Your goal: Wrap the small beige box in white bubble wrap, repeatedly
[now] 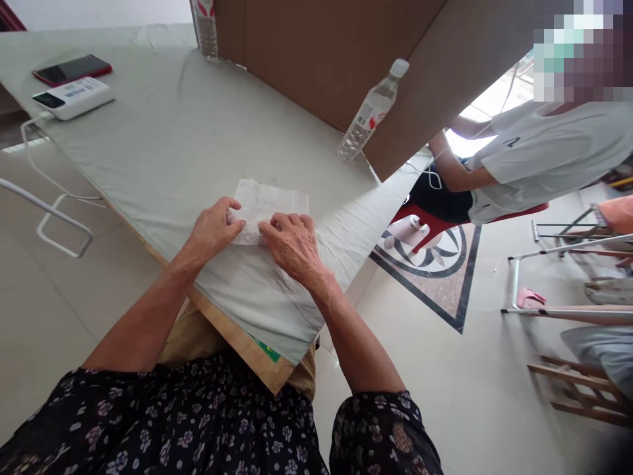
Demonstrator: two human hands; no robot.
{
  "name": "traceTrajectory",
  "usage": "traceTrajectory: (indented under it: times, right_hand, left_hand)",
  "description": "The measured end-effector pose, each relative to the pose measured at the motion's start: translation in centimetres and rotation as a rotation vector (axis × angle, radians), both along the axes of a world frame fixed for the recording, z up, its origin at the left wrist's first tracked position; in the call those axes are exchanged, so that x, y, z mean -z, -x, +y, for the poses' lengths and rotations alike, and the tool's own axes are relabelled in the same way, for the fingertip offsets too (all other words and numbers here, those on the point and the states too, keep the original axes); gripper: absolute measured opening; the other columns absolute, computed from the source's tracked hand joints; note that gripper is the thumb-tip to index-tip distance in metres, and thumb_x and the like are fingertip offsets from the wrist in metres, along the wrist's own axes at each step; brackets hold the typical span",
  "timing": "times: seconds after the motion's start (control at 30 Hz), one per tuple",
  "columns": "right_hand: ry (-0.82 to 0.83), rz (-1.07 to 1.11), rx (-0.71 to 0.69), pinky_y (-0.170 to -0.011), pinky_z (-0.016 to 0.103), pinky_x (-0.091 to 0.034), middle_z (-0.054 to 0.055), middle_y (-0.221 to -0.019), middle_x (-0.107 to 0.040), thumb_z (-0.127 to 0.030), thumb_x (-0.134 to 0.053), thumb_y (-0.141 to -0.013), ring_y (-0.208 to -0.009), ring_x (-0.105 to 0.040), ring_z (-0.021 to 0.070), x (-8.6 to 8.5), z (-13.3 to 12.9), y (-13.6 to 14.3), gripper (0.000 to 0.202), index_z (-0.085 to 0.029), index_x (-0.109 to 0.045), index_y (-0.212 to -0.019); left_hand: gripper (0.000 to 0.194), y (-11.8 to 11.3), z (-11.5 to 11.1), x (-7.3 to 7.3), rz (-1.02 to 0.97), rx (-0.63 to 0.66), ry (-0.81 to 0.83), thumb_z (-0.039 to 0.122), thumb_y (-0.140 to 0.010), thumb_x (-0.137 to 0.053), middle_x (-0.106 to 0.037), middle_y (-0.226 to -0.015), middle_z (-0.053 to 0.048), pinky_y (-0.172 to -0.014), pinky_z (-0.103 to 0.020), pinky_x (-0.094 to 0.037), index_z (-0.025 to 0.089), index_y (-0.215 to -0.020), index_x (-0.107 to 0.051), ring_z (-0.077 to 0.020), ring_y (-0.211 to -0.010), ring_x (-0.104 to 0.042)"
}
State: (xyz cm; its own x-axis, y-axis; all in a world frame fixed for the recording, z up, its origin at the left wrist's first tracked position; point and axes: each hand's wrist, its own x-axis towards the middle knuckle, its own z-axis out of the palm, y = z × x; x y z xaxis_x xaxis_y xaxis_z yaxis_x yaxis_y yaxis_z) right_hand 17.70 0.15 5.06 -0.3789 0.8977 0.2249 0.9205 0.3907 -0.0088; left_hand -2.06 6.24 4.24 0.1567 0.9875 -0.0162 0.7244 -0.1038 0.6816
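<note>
Fingers of the left hand [211,228] sit apart at the left edge of the thin white sheet [274,200], centre frame; whether the right hand's [293,248] fingers pinch it, I cannot tell. Uneven pulling could crease it.

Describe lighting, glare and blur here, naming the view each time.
Head view: glare washes out the background beside the seated person; head view: pixel blocks cover the top right corner; head view: the dark bottom-right patch is blurred; head view: the pale sheet has low contrast against the tablecloth.
</note>
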Motion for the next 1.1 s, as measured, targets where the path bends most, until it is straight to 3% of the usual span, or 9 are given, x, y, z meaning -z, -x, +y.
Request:
traceTrajectory:
  times: [0.2, 0.27, 0.37, 0.5, 0.7, 0.87, 1.0, 1.1]
  right_hand:
    - [0.002, -0.098, -0.047, -0.091, 0.042, -0.03, 0.008, -0.117, -0.069, -0.021, -0.043, -0.107, -0.101, -0.053, 0.0252, -0.8, 0.3, 0.2, 0.03, -0.027, -0.065, -0.127]
    - [0.006, -0.117, -0.063, -0.09, 0.042, -0.029, 0.01, -0.115, -0.068, -0.021, -0.042, -0.107, -0.099, -0.052, 0.0253, -1.0, 0.4, 0.2, 0.03, -0.027, -0.066, -0.124]
    - [0.022, -0.131, -0.079, -0.088, 0.042, -0.029, 0.011, -0.112, -0.067, -0.021, -0.044, -0.106, -0.099, -0.051, 0.0255, -1.2, 0.8, 0.3, 0.027, -0.025, -0.069, -0.117]
    - [0.031, -0.125, -0.1, -0.087, 0.041, -0.029, 0.012, -0.112, -0.067, -0.02, -0.045, -0.105, -0.099, -0.05, 0.0256, -1.3, 1.1, 0.3, 0.027, -0.024, -0.07, -0.113]
    - [0.056, -0.114, -0.115, -0.088, 0.041, -0.03, 0.013, -0.113, -0.068, -0.018, -0.046, -0.104, -0.103, -0.052, 0.0266, -1.6, 1.3, 0.5, 0.026, -0.022, -0.071, -0.11]
    - [0.093, -0.029, -0.077, -0.091, 0.042, -0.033, 0.016, -0.119, -0.072, -0.018, -0.053, -0.1, -0.109, -0.058, 0.0296, -1.7, 1.4, 0.7, 0.032, -0.015, -0.061, -0.131]
    - [0.125, 0.071, -0.042, -0.096, 0.043, -0.036, 0.019, -0.12, -0.074, -0.018, -0.057, -0.095, -0.111, -0.062, 0.0318, -1.5, 1.4, 0.5, 0.041, -0.009, -0.057, -0.135]
    - [0.149, 0.185, -0.047, -0.101, 0.044, -0.037, 0.016, -0.114, -0.076, -0.016, -0.057, -0.091, -0.107, -0.066, 0.0302, -1.1, 1.1, -0.2, 0.042, -0.01, -0.058, -0.132]
  left_hand:
    - [0.052, 0.8, -0.4, -0.3, 0.246, -0.106, 0.031, 0.045, -0.088, -0.065, -0.075, -0.105, -0.012, -0.091, -0.039, -0.052, 0.016, -0.131, -0.064, -0.0291, -0.102, -0.07]
    - [0.055, 1.4, -0.6, -0.6, 0.241, -0.133, 0.073, 0.048, -0.088, -0.065, -0.076, -0.105, -0.012, -0.09, -0.038, -0.054, 0.015, -0.132, -0.065, -0.0297, -0.101, -0.071]
    - [0.06, 1.7, -0.9, -1.2, 0.139, -0.16, 0.196, 0.049, -0.086, -0.067, -0.076, -0.095, -0.01, -0.07, -0.033, -0.055, 0.013, -0.134, -0.064, -0.0249, -0.076, -0.073]
    - [0.061, 0.8, -0.9, -1.6, -0.022, -0.207, 0.307, 0.04, -0.081, -0.072, -0.07, -0.073, -0.004, -0.049, -0.027, -0.046, 0.009, -0.133, -0.062, -0.0183, -0.051, -0.064]
    - [0.026, -0.8, -1.0, -0.8, -0.474, -0.291, 0.353, 0.021, -0.075, -0.07, -0.06, -0.064, 0.003, -0.044, -0.022, -0.042, 0.013, -0.1, -0.066, -0.0103, -0.046, -0.054]
    - [0.008, -2.6, -1.2, -1.4, -0.577, -0.226, 0.288, 0.019, -0.072, -0.068, -0.058, -0.06, 0.004, -0.044, -0.019, -0.04, 0.017, -0.076, -0.061, -0.007, -0.044, -0.048]
    - [0.012, -4.1, -1.1, -2.2, -0.498, -0.123, 0.264, 0.02, -0.069, -0.066, -0.061, -0.063, 0.002, -0.046, -0.021, -0.041, 0.016, -0.08, -0.066, -0.0095, -0.049, -0.052]
    - [0.018, -4.1, -0.9, -2.5, -0.392, 0.063, 0.253, 0.024, -0.071, -0.061, -0.062, -0.065, 0.001, -0.054, -0.024, -0.045, 0.015, -0.083, -0.07, -0.0125, -0.056, -0.056]
